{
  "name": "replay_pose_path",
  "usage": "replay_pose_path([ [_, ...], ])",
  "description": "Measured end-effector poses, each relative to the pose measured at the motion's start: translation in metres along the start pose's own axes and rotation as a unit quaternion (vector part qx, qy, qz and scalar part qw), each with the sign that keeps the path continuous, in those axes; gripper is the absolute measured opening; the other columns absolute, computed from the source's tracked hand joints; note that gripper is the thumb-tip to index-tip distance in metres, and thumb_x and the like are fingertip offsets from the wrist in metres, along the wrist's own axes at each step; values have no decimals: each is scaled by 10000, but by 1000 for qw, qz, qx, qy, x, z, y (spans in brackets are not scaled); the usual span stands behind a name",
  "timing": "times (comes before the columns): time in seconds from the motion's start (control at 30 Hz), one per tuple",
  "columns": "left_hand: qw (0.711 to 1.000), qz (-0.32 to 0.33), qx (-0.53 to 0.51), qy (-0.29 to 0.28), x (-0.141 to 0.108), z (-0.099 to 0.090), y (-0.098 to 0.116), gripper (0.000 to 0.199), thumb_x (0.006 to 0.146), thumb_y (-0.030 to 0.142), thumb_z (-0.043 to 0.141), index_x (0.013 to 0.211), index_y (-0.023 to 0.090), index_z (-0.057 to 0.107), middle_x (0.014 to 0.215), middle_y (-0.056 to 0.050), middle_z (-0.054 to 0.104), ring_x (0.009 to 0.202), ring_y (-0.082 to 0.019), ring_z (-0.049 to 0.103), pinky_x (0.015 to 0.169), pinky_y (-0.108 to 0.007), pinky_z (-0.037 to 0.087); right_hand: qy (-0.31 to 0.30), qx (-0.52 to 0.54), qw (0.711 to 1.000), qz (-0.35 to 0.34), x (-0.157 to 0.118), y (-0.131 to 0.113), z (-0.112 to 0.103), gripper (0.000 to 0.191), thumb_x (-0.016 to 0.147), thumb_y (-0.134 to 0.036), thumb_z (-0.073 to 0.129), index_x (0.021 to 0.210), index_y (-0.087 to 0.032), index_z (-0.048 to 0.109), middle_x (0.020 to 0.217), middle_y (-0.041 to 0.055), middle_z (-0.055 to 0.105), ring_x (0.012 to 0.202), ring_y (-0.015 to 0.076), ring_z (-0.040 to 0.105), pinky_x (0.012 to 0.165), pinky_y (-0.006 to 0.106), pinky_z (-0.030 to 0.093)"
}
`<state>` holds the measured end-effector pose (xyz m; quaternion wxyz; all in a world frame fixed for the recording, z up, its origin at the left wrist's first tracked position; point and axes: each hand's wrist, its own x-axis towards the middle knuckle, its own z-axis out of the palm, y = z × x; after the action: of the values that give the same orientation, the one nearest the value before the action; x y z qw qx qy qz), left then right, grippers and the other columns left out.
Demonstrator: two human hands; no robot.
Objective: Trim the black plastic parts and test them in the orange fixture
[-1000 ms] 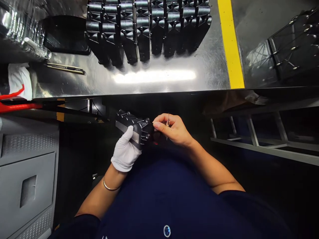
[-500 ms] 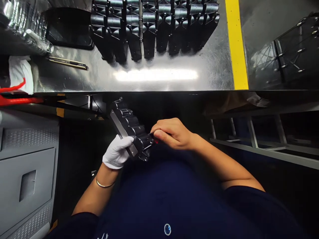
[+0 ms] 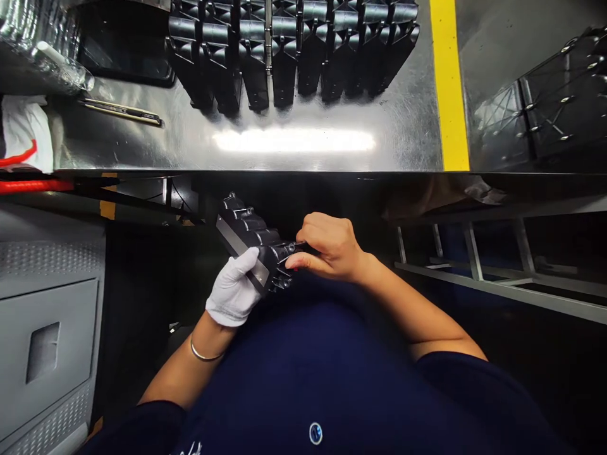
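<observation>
We are working in what is looking like a workshop or factory: a scratched metal worktop (image 3: 398, 139) is carrying rows of matching black parts (image 3: 284, 54), a yellow stripe (image 3: 450, 88) is crossing it, a slim cutter (image 3: 124, 112) is lying near its edge, and our left hand (image 3: 233, 287) is wearing a white glove (image 3: 230, 300).

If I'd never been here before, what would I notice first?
Probably the bright yellow stripe running down the shiny metal table, right of the rows of black parts. Next, maybe the white glove on the left hand, below the table's edge, holding a black ridged piece, with the bare right hand at its end.
</observation>
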<state>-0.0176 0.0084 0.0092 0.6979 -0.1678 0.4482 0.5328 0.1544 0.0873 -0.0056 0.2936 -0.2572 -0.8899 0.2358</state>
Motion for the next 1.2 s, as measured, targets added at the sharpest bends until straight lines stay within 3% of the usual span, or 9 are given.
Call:
replay_pose_path([
  [0.13, 998, -33, -44, 22, -4, 6, -1, 340, 928, 64, 381, 996, 143, 704, 675, -7, 692, 675, -91, 691, 758, -153, 554, -8, -23, 1000, -4, -2, 1, -1, 539, 945, -551, 416, 602, -138, 457, 581, 9, 384, 568, 85, 333, 553, 255, 207],
  [0.23, 995, -60, -69, 26, -5, 10, 0, 381, 964, 87, 331, 1045, 147, 698, 686, 1, 699, 671, -74, 690, 708, -113, 544, -19, 26, 999, 3, 0, 1, -9, 525, 995, -499, 312, 678, -139, 526, 624, 23, 470, 599, 84, 415, 586, 233, 281],
  [0.33, 996, -57, -63, 15, -4, 5, 3, 321, 967, 124, 386, 1083, 154, 683, 787, 2, 724, 747, -87, 700, 764, -139, 551, -52, 50, 997, 16, 6, 4, -23, 497, 1018, -430, 263, 785, -140, 592, 675, 37, 530, 631, 87, 476, 625, 219, 331],
  [0.43, 999, -37, -17, 1, -1, -7, 5, 265, 947, 152, 458, 1100, 164, 674, 891, -7, 732, 869, -130, 699, 836, -196, 555, -89, 4, 996, 18, 11, 9, -32, 488, 987, -482, 351, 750, -143, 609, 623, 31, 501, 594, 88, 457, 584, 225, 298],
  [0.57, 999, -21, 44, -9, -1, -15, 5, 217, 922, 166, 508, 1039, 183, 690, 928, -8, 728, 1001, -174, 671, 861, -221, 554, -120, -14, 993, 3, 17, 17, -32, 514, 960, -541, 389, 718, -148, 617, 595, 27, 486, 580, 86, 454, 561, 233, 271],
  [0.73, 998, -58, 8, 8, -5, -10, 5, 196, 924, 158, 502, 875, 164, 691, 890, -10, 724, 995, -174, 674, 870, -238, 555, -172, 61, 983, -14, 23, 23, -32, 539, 966, -540, 376, 663, -148, 587, 571, 16, 491, 542, 68, 449, 559, 223, 285],
  [0.97, 996, -75, -11, 40, -8, -8, -1, 194, 919, 142, 504, 885, 163, 694, 888, -4, 728, 949, -162, 688, 835, -225, 564, -265, 172, 949, 16, 19, 28, -38, 538, 953, -503, 437, 580, -132, 553, 543, 7, 485, 509, 46, 396, 547, 208, 283],
  [1.13, 993, -96, -37, 52, -6, 1, 7, 228, 949, 191, 471, 916, 134, 690, 826, -24, 729, 819, -145, 704, 812, -210, 564, -396, 353, 843, 85, 14, 27, -41, 518, 912, -528, 499, 662, -105, 661, 499, -6, 461, 464, 31, 367, 479, 177, 288],
  [1.2, 993, -60, -73, 74, -5, 6, 14, 286, 982, 231, 411, 932, 152, 681, 801, -1, 727, 741, -107, 697, 791, -187, 560, -342, 388, 842, 154, 12, 23, -37, 534, 905, -548, 494, 692, -96, 680, 497, -3, 460, 475, 40, 407, 469, 173, 312],
])
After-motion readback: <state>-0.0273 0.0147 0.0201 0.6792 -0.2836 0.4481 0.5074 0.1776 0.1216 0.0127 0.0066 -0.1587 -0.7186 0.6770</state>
